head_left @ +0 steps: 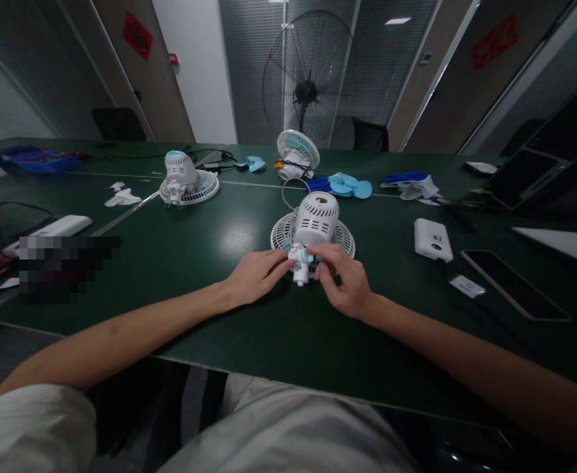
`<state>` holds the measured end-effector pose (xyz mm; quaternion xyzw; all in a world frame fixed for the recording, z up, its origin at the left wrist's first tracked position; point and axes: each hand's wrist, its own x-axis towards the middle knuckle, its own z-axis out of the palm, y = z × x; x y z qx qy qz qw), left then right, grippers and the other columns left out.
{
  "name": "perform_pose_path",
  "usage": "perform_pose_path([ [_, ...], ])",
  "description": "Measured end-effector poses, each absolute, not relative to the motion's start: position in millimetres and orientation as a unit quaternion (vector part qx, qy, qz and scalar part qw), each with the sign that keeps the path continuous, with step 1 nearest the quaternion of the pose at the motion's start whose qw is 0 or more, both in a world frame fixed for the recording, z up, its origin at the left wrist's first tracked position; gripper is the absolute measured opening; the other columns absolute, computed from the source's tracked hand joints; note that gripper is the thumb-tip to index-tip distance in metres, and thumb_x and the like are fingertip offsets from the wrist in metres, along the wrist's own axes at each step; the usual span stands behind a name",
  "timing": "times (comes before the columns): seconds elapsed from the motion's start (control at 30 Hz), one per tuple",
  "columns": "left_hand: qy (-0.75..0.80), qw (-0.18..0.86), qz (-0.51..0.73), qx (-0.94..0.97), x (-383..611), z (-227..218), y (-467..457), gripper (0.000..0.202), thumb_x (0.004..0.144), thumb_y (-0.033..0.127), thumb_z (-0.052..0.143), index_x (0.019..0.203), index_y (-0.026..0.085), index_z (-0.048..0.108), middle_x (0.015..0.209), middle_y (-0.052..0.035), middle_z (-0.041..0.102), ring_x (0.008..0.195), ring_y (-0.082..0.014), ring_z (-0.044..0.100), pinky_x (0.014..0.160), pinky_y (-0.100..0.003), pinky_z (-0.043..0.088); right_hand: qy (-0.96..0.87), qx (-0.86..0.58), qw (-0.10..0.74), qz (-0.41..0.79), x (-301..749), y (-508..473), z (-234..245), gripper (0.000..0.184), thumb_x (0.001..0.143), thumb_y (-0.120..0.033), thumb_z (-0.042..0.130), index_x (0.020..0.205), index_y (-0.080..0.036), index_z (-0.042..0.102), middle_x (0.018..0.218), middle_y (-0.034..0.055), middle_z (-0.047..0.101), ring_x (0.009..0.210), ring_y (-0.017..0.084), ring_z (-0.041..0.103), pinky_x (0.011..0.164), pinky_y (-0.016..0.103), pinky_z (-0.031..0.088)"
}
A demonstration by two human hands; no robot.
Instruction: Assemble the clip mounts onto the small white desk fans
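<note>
A small white fan (317, 217) lies grille-down on the green table, its slotted motor housing facing up. At its near end sticks out a white neck joint (300, 272) with a light blue knob (307, 256). My left hand (259, 277) closes on the joint's left side, fingertips pressed against it. On the other side, my right hand (342, 279) pinches at the blue knob with thumb and bent fingers. The fingertips cover part of the joint and of the round grille behind it.
Another white fan (183, 174) lies back left; a third fan (296, 152) is tilted at the back. Light blue fan blades (350, 186) rest near blue-and-white gloves (411, 185). A white power bank (432, 240) and a phone (514, 284) lie right. A large stand fan (306, 89) stands beyond the table.
</note>
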<state>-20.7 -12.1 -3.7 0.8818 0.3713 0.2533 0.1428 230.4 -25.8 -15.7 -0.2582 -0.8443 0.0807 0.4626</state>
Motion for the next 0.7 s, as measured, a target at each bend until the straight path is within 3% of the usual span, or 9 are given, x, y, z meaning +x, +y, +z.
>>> perform_pose_path([
  [0.43,0.365,0.136,0.249,0.886,-20.5,-1.5,-13.2,0.038,0.114,0.042,0.036,0.113,0.019,0.067,0.103,-0.0048,0.073,0.086,-0.018,0.068,0.075,-0.029,0.05,-0.826,-0.309,0.465,0.075,227.9,-23.9,-12.6,0.044,0.101,-0.011,0.05,0.142,-0.027,0.054,0.126,0.0088,0.067,0.105,0.024,0.069,0.087,0.045,0.065],
  [0.7,0.366,0.14,0.246,0.887,-20.1,0.2,-13.6,0.039,0.114,0.042,0.036,0.108,0.018,0.067,0.101,-0.0051,0.073,0.085,-0.0179,0.068,0.074,-0.029,0.051,-0.828,-0.311,0.46,0.081,228.9,-24.4,-12.1,0.044,0.101,-0.012,0.051,0.142,-0.027,0.054,0.114,0.0074,0.067,0.095,0.022,0.069,0.079,0.04,0.064],
])
